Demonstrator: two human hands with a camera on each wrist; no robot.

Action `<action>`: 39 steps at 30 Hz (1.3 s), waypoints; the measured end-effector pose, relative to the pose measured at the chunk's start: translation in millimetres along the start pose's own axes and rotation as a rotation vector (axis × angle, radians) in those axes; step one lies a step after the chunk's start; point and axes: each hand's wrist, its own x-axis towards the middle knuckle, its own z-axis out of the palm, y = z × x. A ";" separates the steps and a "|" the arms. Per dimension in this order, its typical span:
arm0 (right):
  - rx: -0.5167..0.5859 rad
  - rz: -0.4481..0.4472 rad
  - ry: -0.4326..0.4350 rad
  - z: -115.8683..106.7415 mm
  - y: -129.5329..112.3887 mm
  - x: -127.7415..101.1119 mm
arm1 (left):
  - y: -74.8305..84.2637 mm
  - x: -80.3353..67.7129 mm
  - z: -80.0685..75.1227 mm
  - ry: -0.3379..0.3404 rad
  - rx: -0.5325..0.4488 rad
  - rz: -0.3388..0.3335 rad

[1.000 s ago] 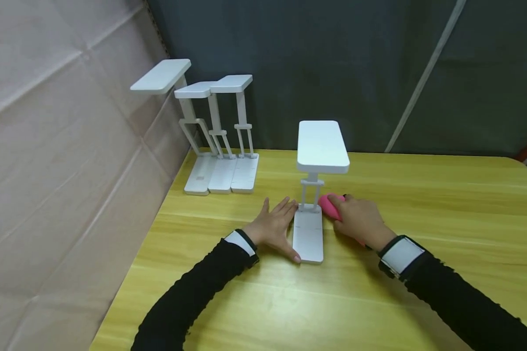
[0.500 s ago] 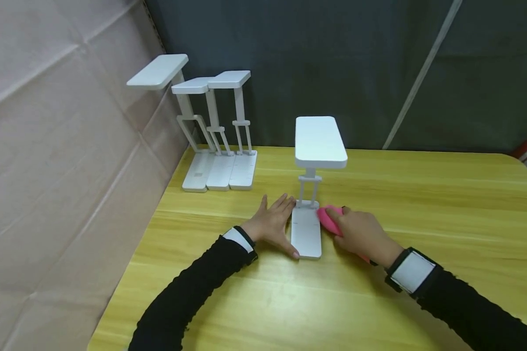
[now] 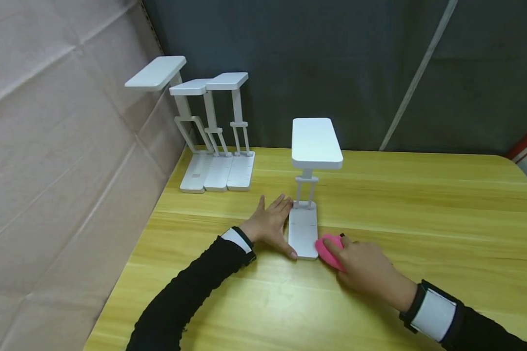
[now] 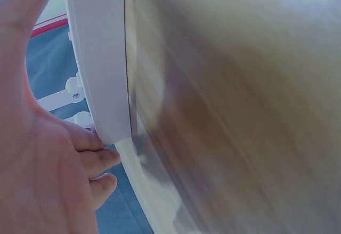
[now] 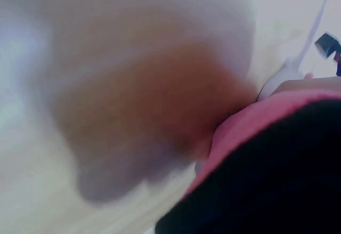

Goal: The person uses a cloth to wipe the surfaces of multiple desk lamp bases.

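Note:
A white folding desk lamp [image 3: 309, 161] stands upright on the yellow wooden table [image 3: 421, 204], its flat base [image 3: 303, 233] pointing toward me. My left hand [image 3: 270, 223] lies flat with straight fingers against the base's left edge, thumb at its near corner; the left wrist view shows the base [image 4: 98, 58] beside the palm [image 4: 37, 154]. My right hand [image 3: 362, 268] grips a pink cloth [image 3: 329, 249] and presses it at the base's near right corner. In the right wrist view the pink cloth [image 5: 250, 127] shows blurred.
Three more white lamps [image 3: 211, 131] stand side by side at the table's back left, next to a beige cardboard wall [image 3: 61, 161]. A dark curtain [image 3: 355, 68] hangs behind the table. A white cord [image 3: 417, 73] runs diagonally across it.
My right hand has drawn the pink cloth back along the base's right side, from near the lamp's stem to its near corner. The left hand stays flat against the left edge.

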 end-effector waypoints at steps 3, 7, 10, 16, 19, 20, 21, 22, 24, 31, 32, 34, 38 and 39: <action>0.083 -0.029 -0.058 -5.3 -1.6 -6.7 | -1.0 -0.1 0.2 -0.001 0.011 0.000; 0.335 -0.149 -0.202 -19.8 2.5 -9.1 | -2.4 -0.8 0.3 -0.021 -0.008 0.005; 0.431 -0.266 -0.241 -23.7 -5.1 -2.6 | -2.9 -1.9 -0.9 -0.039 -0.018 0.001; 0.221 -0.392 -0.075 -6.9 -41.8 20.3 | -0.9 -1.6 -1.7 -0.041 0.012 -0.011; 0.157 -0.361 -0.042 2.4 -49.5 25.1 | 1.7 0.1 -0.5 -0.038 0.015 -0.002; 0.150 -0.343 -0.042 4.8 -50.0 25.1 | 2.4 0.6 0.1 -0.039 0.014 -0.001; 0.151 -0.321 -0.049 6.7 -49.6 24.5 | 2.9 1.0 0.5 -0.040 0.017 -0.001; 0.147 -0.301 -0.052 7.8 -48.6 23.5 | 3.3 1.1 0.7 -0.042 0.015 0.000; 0.157 -0.263 -0.063 8.1 -44.4 20.8 | 3.5 0.8 0.0 -0.045 0.014 -0.003; 0.204 -0.176 -0.081 4.9 -23.5 6.3 | 0.5 -1.2 -3.6 -0.049 0.004 -0.009; 0.209 -0.165 -0.083 4.2 -21.1 4.2 | 0.1 -1.2 -3.8 -0.051 0.002 -0.008; 0.212 -0.145 -0.084 3.2 -16.2 -0.3 | -0.4 -1.3 -4.2 -0.052 -0.001 -0.004; 0.227 -0.120 -0.099 -0.8 -4.7 -9.9 | -1.4 -1.1 -4.6 -0.052 -0.006 0.006; 0.239 -0.112 -0.108 -2.6 -0.9 -12.1 | -1.7 -1.1 -4.7 -0.052 -0.006 0.007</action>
